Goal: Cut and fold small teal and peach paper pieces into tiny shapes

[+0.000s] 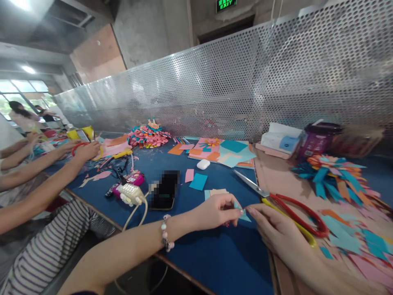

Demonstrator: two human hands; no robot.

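My left hand (219,211), a bead bracelet on its wrist, pinches a small light blue piece of paper (245,216) between thumb and fingers. From the right, my right hand (276,227) meets it, its thumb and fingertips closed at the paper's edge. Just beyond my right hand lie scissors (260,190) with red and yellow handles, their blades pointing away to the left. Behind my left hand are pale blue and cream paper pieces (216,192), partly covered by it. Farther back lie a blue paper square (198,181) and a pink paper piece (189,175).
A phone (166,190), a cabled cream device (132,193) and a white earbud case (203,164) lie on the table. Colourful paper bundles (333,176) and scraps cover the cardboard at right. A perforated metal screen (215,94) stands behind. At left, a co-worker's hand (87,150) holds scissors.
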